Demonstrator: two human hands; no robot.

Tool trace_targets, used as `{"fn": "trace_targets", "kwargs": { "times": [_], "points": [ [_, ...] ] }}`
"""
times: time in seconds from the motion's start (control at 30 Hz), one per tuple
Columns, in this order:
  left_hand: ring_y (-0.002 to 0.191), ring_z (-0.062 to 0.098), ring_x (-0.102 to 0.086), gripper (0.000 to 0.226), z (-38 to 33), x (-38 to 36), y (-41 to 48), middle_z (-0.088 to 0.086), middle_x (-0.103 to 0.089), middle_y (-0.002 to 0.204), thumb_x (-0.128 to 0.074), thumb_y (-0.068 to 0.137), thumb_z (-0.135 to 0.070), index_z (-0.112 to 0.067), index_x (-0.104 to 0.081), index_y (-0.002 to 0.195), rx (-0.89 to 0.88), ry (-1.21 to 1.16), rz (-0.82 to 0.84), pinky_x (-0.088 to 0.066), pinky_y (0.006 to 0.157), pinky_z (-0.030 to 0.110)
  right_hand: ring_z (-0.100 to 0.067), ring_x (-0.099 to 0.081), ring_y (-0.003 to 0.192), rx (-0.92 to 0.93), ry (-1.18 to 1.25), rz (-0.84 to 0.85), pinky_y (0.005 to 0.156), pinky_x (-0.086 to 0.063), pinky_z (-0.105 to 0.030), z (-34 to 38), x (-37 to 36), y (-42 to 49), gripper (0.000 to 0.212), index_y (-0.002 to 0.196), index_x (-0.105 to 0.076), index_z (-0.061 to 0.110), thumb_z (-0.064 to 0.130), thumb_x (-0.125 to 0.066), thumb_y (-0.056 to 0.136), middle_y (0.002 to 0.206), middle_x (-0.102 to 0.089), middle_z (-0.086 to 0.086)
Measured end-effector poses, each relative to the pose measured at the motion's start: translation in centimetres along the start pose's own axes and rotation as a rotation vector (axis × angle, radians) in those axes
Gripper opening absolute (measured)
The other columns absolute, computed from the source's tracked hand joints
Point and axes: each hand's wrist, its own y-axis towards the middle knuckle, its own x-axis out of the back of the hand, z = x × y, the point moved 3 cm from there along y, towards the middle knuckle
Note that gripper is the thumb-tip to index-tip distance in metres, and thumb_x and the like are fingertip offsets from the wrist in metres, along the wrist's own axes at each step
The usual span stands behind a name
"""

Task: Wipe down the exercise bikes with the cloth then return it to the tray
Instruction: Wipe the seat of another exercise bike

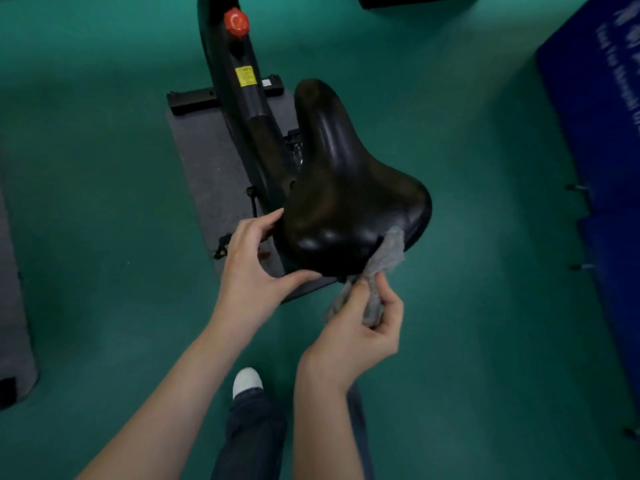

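**Wiping the bike seat**

Green floor (104, 202) fills the room, and a grey mat (204, 161) lies under the black exercise bike (239, 109). The wide black padded seat (343, 199) is the part being cleaned right now, so the wiping step is going on. The left hand (252, 268) holds the back edge of the seat, thumb under and fingers curled round the side, to keep it steady. The right hand (360, 330) pinches the small grey cloth (381, 268) tight, and the top of the cloth touches the back corner of the seat.

Next, I think the cloth should rub across the top of the seat, then go over the frame. No tray can be seen.

A red knob (236, 22) sits on the frame. Below it is a yellow sticker (245, 76), too small to read. White writing on the blue mat (595, 133) is too blurry to read.
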Motion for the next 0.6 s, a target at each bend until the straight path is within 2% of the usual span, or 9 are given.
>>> {"fn": "trace_targets", "kwargs": {
  "times": [0.13, 0.2, 0.27, 0.33, 0.43, 0.53, 0.6],
  "points": [
    [0.115, 0.012, -0.051, 0.082, 0.1, 0.0, 0.1, -0.022, -0.044, 0.115, -0.086, 0.055, -0.046, -0.037, -0.046, 0.126, -0.016, 0.011, -0.001, -0.048, 0.097, 0.041, -0.014, -0.066, 0.1, -0.046, -0.02, 0.072, 0.088, -0.055, -0.033, -0.2, 0.4, -3.6, 0.029, 0.088, -0.075, 0.023, -0.005, -0.066, 0.082, 0.096, -0.07, 0.003],
    [0.114, 0.012, -0.052, 0.082, 0.2, 0.0, 0.1, -0.023, -0.044, 0.115, -0.087, 0.055, -0.046, -0.038, -0.046, 0.126, -0.02, 0.006, -0.008, -0.047, 0.097, 0.04, -0.018, -0.068, 0.098, 0.017, -0.052, 0.082, 0.082, -0.056, -0.031, 0.8, 1.1, -3.2, 0.023, 0.091, -0.075, 0.024, 0.005, -0.067, 0.08, 0.098, -0.072, -0.001],
    [0.115, 0.013, -0.052, 0.083, 0.1, -0.1, 0.1, -0.023, -0.044, 0.115, -0.083, 0.054, -0.053, -0.038, -0.046, 0.126, -0.013, -0.002, -0.008, -0.047, 0.097, 0.041, -0.014, -0.068, 0.094, 0.158, -0.065, 0.052, 0.079, -0.056, -0.029, 3.1, 1.6, -0.9, 0.024, 0.097, -0.073, 0.019, 0.008, -0.062, 0.079, 0.097, -0.073, 0.002],
    [0.116, 0.011, -0.051, 0.084, 0.0, -0.1, 0.0, -0.024, -0.043, 0.116, -0.078, 0.052, -0.06, -0.04, -0.045, 0.127, 0.012, -0.009, -0.006, -0.046, 0.098, 0.041, -0.014, -0.067, 0.097, 0.266, -0.065, 0.038, 0.087, -0.056, -0.034, 4.7, 1.2, 3.3, 0.023, 0.103, -0.071, 0.01, 0.005, -0.061, 0.082, 0.101, -0.073, 0.0],
    [0.118, 0.01, -0.049, 0.086, 0.0, 0.0, -0.2, -0.023, -0.044, 0.117, -0.076, 0.051, -0.064, -0.041, -0.045, 0.128, 0.041, -0.012, -0.001, -0.045, 0.1, 0.043, -0.019, -0.065, 0.106, 0.294, -0.081, 0.109, 0.096, -0.05, -0.042, 5.6, -2.3, 9.2, 0.023, 0.105, -0.068, 0.0, -0.002, -0.057, 0.085, 0.108, -0.071, -0.01],
    [0.12, 0.009, -0.047, 0.086, -0.2, 0.1, -0.3, -0.027, -0.043, 0.117, -0.076, 0.051, -0.063, -0.04, -0.046, 0.129, 0.058, -0.009, 0.002, -0.044, 0.102, 0.043, -0.02, -0.063, 0.111, 0.293, -0.098, 0.231, 0.101, -0.048, -0.04, 5.1, -4.5, 10.4, 0.024, 0.101, -0.069, 0.0, -0.005, -0.053, 0.084, 0.108, -0.071, -0.011],
    [0.121, 0.011, -0.046, 0.085, -0.5, 0.0, -0.3, -0.027, -0.043, 0.117, -0.076, 0.052, -0.061, -0.037, -0.047, 0.128, 0.056, -0.015, -0.003, -0.043, 0.101, 0.045, -0.018, -0.064, 0.109, 0.394, -0.149, 0.249, 0.102, -0.047, -0.035, 4.9, -3.9, 9.0, 0.024, 0.098, -0.07, 0.001, -0.005, -0.052, 0.082, 0.107, -0.071, -0.01]
  ]
}}
